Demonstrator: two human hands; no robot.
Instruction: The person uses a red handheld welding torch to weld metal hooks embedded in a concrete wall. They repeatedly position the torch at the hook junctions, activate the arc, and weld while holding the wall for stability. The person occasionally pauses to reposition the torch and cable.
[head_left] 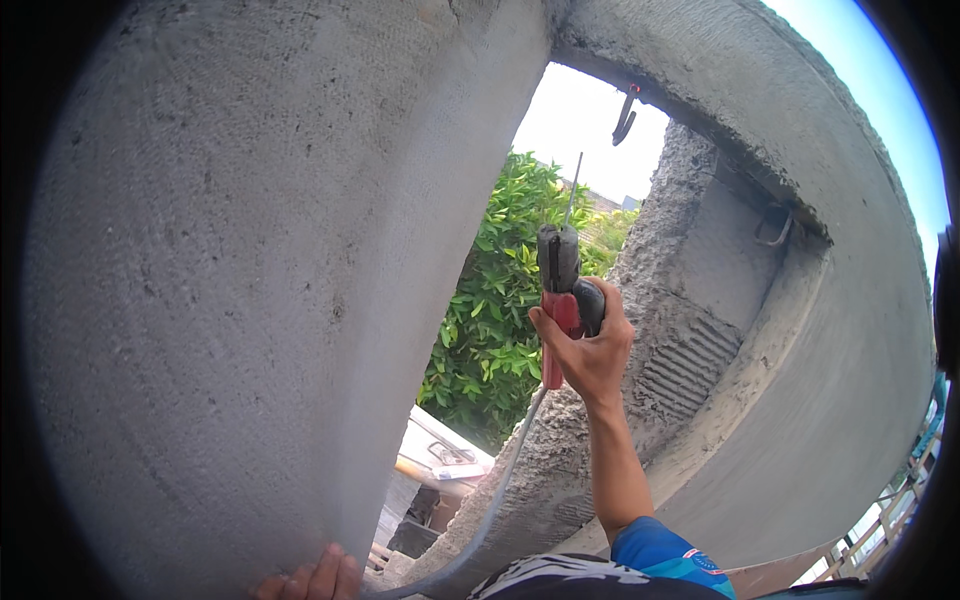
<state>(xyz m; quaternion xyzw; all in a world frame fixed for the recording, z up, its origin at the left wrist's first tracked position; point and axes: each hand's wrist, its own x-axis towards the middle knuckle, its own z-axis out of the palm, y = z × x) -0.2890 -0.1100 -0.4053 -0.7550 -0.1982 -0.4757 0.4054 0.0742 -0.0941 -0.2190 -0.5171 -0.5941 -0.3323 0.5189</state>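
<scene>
My right hand (592, 345) is closed round the red handle of a welding electrode holder (562, 300), raised in front of a window-like opening. A thin welding rod (575, 188) stands up from its dark, worn jaws. The rod's tip is below and left of a bent steel hook (625, 115), apart from it in this view. That hook hangs from the top edge of the opening, its upper end glowing red. At the lower left, my left hand (312, 580) lies with fingers extended against the rendered wall (230, 300); its palm is cut off by the frame's edge.
A grey cable (492, 515) runs down from the holder past the rough broken sill. Another bent steel bar (774, 226) sticks out of the right inner corner. Rough concrete (690, 350) borders the opening on the right. Beyond are a leafy tree (500, 290) and a pale ledge.
</scene>
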